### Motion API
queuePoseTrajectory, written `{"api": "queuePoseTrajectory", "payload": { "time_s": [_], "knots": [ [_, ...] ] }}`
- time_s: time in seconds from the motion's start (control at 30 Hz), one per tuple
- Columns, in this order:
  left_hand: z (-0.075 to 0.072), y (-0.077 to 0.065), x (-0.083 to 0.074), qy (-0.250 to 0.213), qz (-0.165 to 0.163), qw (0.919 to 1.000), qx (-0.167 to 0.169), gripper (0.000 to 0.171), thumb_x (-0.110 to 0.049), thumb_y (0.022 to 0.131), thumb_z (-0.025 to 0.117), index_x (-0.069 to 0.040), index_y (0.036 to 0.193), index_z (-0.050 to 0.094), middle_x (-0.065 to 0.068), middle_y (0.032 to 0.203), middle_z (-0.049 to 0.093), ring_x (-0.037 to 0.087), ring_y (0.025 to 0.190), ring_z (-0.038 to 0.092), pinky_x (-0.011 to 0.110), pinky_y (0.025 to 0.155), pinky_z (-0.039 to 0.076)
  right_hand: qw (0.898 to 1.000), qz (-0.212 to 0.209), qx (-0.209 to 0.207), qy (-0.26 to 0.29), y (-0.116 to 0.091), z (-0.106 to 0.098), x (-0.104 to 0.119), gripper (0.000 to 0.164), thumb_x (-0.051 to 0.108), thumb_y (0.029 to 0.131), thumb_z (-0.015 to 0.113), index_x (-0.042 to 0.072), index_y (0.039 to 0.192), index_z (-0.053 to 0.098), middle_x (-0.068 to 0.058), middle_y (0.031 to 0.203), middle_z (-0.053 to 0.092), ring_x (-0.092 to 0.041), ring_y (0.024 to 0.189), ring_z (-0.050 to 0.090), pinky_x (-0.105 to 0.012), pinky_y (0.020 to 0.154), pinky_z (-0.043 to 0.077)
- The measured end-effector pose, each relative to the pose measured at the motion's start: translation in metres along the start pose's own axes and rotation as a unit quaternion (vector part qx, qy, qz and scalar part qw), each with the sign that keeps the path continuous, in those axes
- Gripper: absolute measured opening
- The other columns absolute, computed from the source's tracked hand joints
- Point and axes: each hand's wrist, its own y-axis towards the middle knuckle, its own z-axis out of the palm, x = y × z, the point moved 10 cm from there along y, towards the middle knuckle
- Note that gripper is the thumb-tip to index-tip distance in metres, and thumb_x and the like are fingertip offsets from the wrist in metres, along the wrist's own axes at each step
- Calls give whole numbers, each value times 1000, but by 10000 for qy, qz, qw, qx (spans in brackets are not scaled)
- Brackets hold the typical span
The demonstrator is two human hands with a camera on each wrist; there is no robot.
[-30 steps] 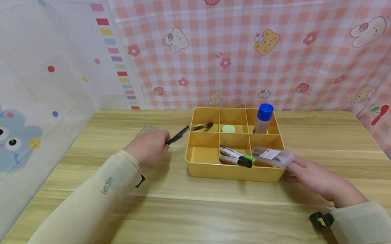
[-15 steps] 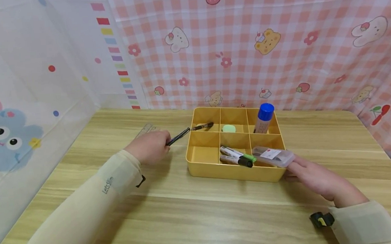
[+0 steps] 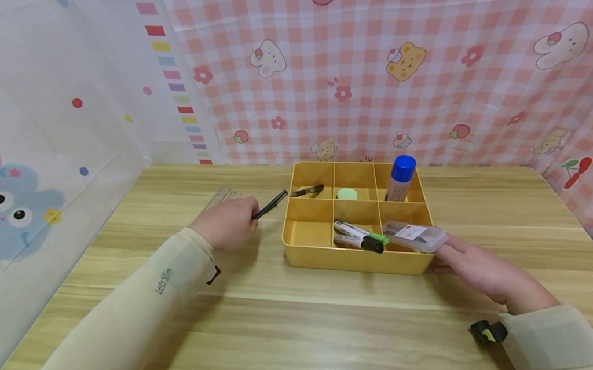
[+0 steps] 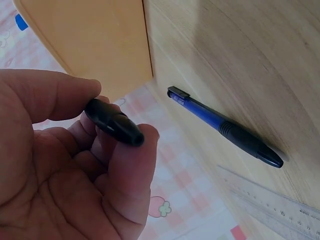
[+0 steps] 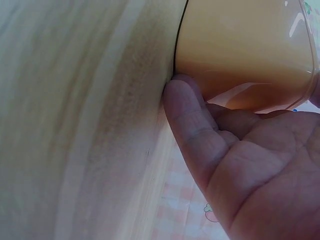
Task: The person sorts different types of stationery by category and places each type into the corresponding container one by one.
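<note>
A black pen (image 3: 273, 204) is pinched between the thumb and finger of my left hand (image 3: 228, 223), just left of a yellow six-compartment box (image 3: 323, 258). In the left wrist view, one end of this pen points at the camera. A blue pen with a black grip (image 4: 220, 125) lies on the table beside that hand; in the head view it is hidden. My right hand (image 3: 475, 267) rests against the box's right front corner. Its fingers (image 5: 187, 120) touch the lower side wall in the right wrist view, fairly straight.
Inside the box are a dark pen (image 3: 307, 191), a pale green round thing (image 3: 347, 194), a blue-capped glue stick (image 3: 402, 174) and two markers (image 3: 355, 243). A clear case (image 3: 416, 235) leans over the front right rim. A clear ruler (image 3: 222, 196) lies behind my left hand.
The black pen in my left hand has turned slightly between the fingers. Both hands and the box stay where they were.
</note>
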Motion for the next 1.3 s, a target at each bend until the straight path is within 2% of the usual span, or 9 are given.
{"api": "queuePoseTrajectory", "payload": {
  "time_s": [0.4,0.6,0.83,1.3],
  "knots": [
    [0,-1,-3,-113,17,9999,-47,12,-23,95,51,-11,98,53,2,84,58,18,75,52,36,67,48,9999,-65,32,74,1,1,1,63,42,103,27,-7,143,21,-30,144,26,-33,117,44,-49,95,44],
    [-2,-3,-7,-181,144,9997,-84,12,-21,95,51,-10,99,53,3,83,58,18,75,53,36,68,49,10000,-48,-21,54,1,0,-1,63,42,103,29,-6,143,23,-29,143,28,-31,115,46,-48,94,45],
    [-4,-4,-13,-204,290,9993,-88,11,-21,95,50,-11,97,52,3,81,57,18,73,52,35,64,48,10000,-53,-42,46,1,0,-1,63,42,103,29,-7,143,23,-30,143,28,-32,114,47,-48,94,45],
    [-10,-6,-16,-301,313,9988,-225,9,-21,95,51,-12,94,51,3,79,56,17,69,51,32,59,47,9999,-74,8,127,1,0,0,64,41,103,28,-10,142,20,-32,143,26,-33,116,45,-48,96,44]
  ]
}}
